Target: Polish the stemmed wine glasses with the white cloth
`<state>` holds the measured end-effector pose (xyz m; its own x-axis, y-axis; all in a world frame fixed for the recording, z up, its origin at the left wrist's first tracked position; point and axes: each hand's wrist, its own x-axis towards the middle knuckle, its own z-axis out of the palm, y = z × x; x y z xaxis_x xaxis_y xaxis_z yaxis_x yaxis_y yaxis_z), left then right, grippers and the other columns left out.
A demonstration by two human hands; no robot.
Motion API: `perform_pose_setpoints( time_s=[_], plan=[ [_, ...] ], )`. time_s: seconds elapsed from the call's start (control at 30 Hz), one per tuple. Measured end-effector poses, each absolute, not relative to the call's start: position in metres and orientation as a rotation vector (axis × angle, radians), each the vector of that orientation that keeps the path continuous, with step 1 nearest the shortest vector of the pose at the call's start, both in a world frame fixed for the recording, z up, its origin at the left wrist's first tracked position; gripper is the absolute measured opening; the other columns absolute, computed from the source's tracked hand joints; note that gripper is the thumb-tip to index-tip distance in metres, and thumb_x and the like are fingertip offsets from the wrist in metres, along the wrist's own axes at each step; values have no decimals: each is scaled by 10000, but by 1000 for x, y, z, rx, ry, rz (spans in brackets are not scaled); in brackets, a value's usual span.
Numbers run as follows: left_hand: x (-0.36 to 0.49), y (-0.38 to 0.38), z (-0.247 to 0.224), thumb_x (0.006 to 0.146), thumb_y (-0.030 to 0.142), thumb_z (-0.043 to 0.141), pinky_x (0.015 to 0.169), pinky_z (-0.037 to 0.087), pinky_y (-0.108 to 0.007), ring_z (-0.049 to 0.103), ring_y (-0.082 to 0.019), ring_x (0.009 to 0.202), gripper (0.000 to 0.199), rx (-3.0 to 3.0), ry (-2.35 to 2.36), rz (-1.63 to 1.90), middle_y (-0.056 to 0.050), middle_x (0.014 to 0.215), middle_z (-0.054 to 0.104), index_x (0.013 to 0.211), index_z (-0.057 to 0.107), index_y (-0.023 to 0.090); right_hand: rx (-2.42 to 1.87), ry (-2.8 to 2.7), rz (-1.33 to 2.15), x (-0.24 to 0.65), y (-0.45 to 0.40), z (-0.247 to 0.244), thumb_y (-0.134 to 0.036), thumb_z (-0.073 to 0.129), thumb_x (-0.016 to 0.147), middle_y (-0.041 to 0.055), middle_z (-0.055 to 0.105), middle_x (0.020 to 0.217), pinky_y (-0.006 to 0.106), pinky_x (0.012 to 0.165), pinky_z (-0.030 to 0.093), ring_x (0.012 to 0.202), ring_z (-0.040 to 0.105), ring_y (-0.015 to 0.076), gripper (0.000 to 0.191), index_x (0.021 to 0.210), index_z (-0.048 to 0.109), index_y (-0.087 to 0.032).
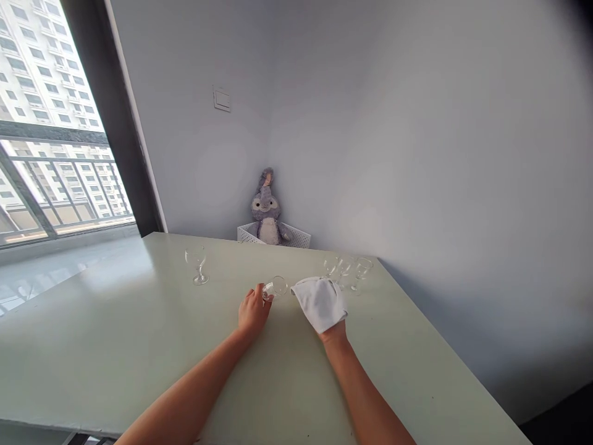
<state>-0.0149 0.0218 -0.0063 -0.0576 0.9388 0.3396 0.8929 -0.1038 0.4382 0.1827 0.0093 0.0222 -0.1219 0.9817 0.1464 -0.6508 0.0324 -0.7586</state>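
Observation:
My left hand [252, 312] is closed around a small clear stemmed glass [277, 287], which it holds tipped over with the rim facing right. A white cloth [320, 303] covers my right hand [334, 332] and hides its fingers; only the wrist and the base of the hand show. The cloth and the tipped glass are a short gap apart. Beyond the cloth, to the right, stand several more clear stemmed glasses [362, 272], partly hidden by it. One more stemmed glass [200, 272] stands upright by itself on the left.
The pale green table [139, 346] runs back to a grey wall corner. Its right edge slopes away beside the wall. At the far edge, a plush rabbit [267, 213] sits in a white perforated basket [296, 238]. A window with a railing [69, 185] is on the left.

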Motion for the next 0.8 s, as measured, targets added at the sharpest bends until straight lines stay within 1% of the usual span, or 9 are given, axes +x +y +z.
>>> perform_pose_setpoints(
  time_s=[0.1,0.2,0.27,0.37,0.43,0.5,0.6,0.73,0.8],
  plan=[
    [-13,20,-5,845,296,423,714,356,-274,522,-201,910,219,2140,2032,852,-43,853,621,1039,454,200,-626,-929,1321,177,3,21,-599,435,765,38,618,962,348,735,487,872,583,195,450,1031,581,-267],
    [-13,18,-3,844,261,412,754,353,-284,508,-203,922,243,2210,1998,822,-44,899,625,1075,455,198,-860,-1309,1037,159,-7,14,-499,556,737,46,604,974,302,667,474,761,575,183,426,1074,576,-238],
    [-13,17,-1,838,239,412,771,351,-284,503,-199,920,249,2249,1976,789,-41,933,619,1079,464,206,-950,-1586,831,146,-13,9,-430,601,729,64,583,1024,292,670,461,757,563,181,426,1098,564,-220],
    [-13,16,1,838,242,411,796,347,-285,490,-196,928,278,2296,1954,745,-33,969,608,1111,461,225,-1029,-1716,651,135,-18,4,-406,541,785,86,570,1021,304,713,458,821,563,197,405,1131,523,-197],
    [-11,15,1,838,240,415,811,343,-285,480,-196,946,302,2326,1941,732,-32,983,605,1138,449,228,-1097,-1729,595,134,-17,3,-408,542,782,92,565,995,320,723,461,834,565,208,362,1063,554,-180],
    [-8,15,0,833,235,427,814,342,-287,471,-199,955,304,2348,1940,722,-35,982,605,1135,454,224,-1151,-1739,578,136,-16,3,-413,583,744,100,547,1018,337,726,465,824,567,217,304,922,604,-168],
    [-5,13,-3,831,227,429,803,341,-309,469,-210,922,251,2413,1928,709,-43,915,617,1073,497,212,-1153,-1628,835,138,-15,4,-455,617,700,86,569,970,336,671,491,774,578,213,320,828,615,-162],
    [-4,10,-4,808,232,469,812,333,-352,455,-234,918,263,2564,1799,728,-60,849,617,1064,523,205,-972,-1314,1549,139,-15,2,-575,553,715,47,602,723,328,524,513,614,591,187,481,905,590,-134],
    [-5,9,-2,800,253,487,844,322,-373,446,-243,930,301,2625,1722,735,-70,873,614,1096,523,210,-884,-1200,1755,140,-15,0,-575,557,719,45,608,671,337,492,516,574,595,184,485,889,583,-122]
  ],
)
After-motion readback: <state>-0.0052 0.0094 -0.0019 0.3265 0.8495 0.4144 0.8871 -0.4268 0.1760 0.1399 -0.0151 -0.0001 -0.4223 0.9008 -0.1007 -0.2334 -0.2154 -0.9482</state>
